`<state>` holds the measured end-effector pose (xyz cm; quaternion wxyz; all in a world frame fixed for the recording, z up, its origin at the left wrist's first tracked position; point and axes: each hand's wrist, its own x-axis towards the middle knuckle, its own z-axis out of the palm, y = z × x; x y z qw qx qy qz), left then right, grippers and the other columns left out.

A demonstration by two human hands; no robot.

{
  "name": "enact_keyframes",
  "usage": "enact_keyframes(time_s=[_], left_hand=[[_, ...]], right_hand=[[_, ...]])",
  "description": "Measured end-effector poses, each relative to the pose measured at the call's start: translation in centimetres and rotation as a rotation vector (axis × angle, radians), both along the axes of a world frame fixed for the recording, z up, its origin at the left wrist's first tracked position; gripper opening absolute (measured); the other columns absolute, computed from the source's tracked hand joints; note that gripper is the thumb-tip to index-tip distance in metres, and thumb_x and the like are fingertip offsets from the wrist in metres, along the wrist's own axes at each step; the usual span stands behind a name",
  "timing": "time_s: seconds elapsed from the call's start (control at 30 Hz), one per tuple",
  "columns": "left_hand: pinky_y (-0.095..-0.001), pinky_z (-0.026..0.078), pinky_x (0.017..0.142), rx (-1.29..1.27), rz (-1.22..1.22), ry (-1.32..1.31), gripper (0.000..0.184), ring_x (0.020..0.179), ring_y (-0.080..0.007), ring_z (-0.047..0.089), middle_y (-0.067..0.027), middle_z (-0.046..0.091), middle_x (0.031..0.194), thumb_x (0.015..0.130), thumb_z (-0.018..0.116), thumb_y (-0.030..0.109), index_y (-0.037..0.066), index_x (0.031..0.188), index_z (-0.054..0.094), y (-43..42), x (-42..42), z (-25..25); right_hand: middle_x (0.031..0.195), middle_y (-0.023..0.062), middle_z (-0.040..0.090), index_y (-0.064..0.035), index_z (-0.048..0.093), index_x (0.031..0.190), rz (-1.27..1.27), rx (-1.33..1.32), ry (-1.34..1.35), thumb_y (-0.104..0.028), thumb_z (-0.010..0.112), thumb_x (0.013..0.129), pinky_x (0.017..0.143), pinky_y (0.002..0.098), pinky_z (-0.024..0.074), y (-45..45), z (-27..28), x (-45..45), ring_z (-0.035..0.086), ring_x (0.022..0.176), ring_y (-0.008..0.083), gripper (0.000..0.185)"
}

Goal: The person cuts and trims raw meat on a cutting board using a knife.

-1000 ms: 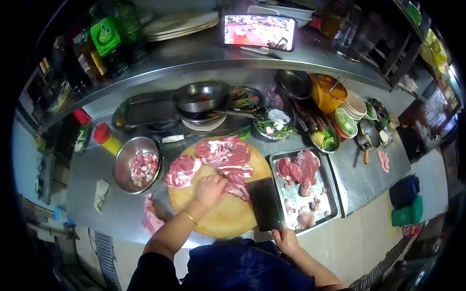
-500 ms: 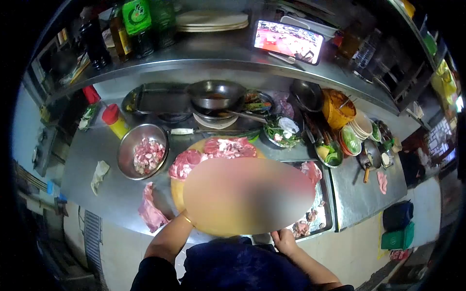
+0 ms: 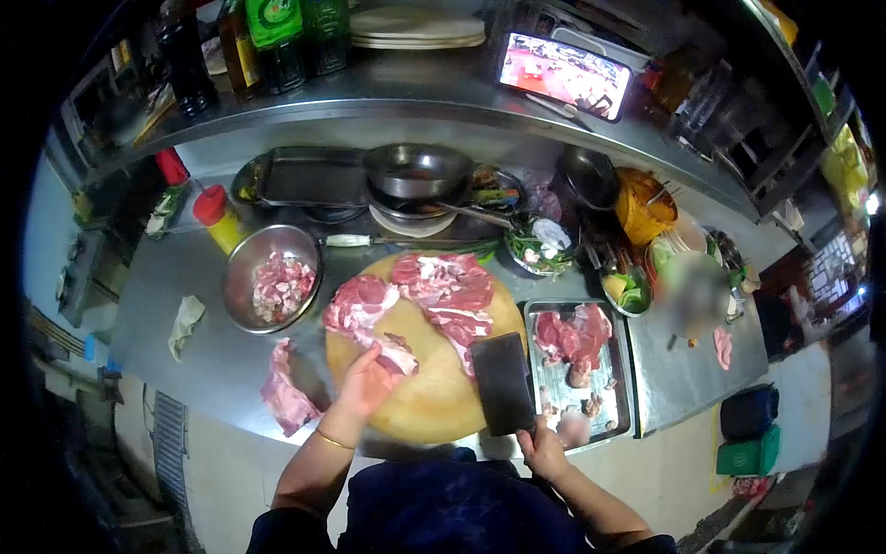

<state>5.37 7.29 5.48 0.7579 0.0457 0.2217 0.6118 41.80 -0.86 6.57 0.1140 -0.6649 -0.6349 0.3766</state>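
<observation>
On the round wooden chopping board, my left hand grips the near end of a piece of raw meat at the board's left side. My right hand is closed around the handle of a cleaver, whose broad dark blade lies over the board's right edge. A larger slab of raw meat rests at the back of the board, its lower strip reaching toward the blade. Left of the board, a long strip of meat lies on the steel counter.
A steel bowl of cut meat stands at the left. To the right, a metal tray holds meat and small scraps. Behind are a wok, a honing rod and a bowl of greens. A lit phone leans on the shelf above.
The view has shifted slightly. My left hand now shows farther up over the board, at the meat. A blur hid the board's middle earlier, so other changes there cannot be told.
</observation>
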Motion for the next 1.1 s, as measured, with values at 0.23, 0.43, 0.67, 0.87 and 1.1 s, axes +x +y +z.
enact_keyframes(time_s=[0.23,0.43,0.67,0.87,1.1], left_hand=[[-0.0524,0.048,0.097,0.600,0.307,1.382,0.029,0.107,-0.0286,0.062,-0.0074,0.064,0.119,0.087,0.070,0.013,0.012,0.116,0.066,1.1,1.0,-1.3],[-0.0469,0.041,0.102,0.987,-0.141,2.212,0.035,0.112,-0.0256,0.058,-0.0030,0.064,0.118,0.081,0.071,0.033,0.018,0.111,0.069,-2.3,1.8,-0.8],[-0.0422,0.043,0.097,0.977,0.021,2.351,0.024,0.098,-0.0241,0.061,0.0013,0.066,0.100,0.078,0.074,0.028,0.021,0.100,0.072,-3.2,-0.5,-2.0],[-0.0404,0.045,0.091,0.864,-0.059,2.207,0.020,0.099,-0.0242,0.063,0.0010,0.067,0.100,0.080,0.074,0.026,0.021,0.099,0.073,-3.3,-0.9,-3.6],[-0.0490,0.037,0.107,0.930,-0.139,2.133,0.023,0.113,-0.0250,0.055,-0.0023,0.063,0.110,0.079,0.077,0.026,0.017,0.099,0.073,-7.6,-2.0,-1.7]], right_hand=[[0.077,0.0318,0.064,0.0030,0.047,0.112,-0.044,0.032,-0.008,-0.030,0.062,0.096,0.067,0.0557,0.0507,-1.1,-0.8,-0.3,0.064,0.075,0.0508,0.040],[0.076,0.0318,0.064,0.0028,0.047,0.110,-0.053,0.105,0.050,-0.026,0.062,0.096,0.068,0.0555,0.0511,-1.6,-0.3,-0.9,0.065,0.076,0.0508,0.036],[0.078,0.0331,0.064,0.0026,0.047,0.110,-0.069,0.083,0.061,-0.027,0.062,0.096,0.067,0.0556,0.0522,-1.6,-1.3,-0.6,0.066,0.075,0.0508,0.036],[0.074,0.0239,0.065,0.0035,0.047,0.120,-0.072,0.111,0.019,-0.022,0.061,0.096,0.060,0.0471,0.0516,-1.8,-1.5,-0.7,0.065,0.066,0.0376,0.038],[0.072,0.0160,0.063,-0.0009,0.055,0.114,0.006,0.083,0.090,-0.017,0.063,0.095,0.057,0.0405,0.0495,-1.2,1.8,-1.9,0.062,0.060,0.0301,0.026]])
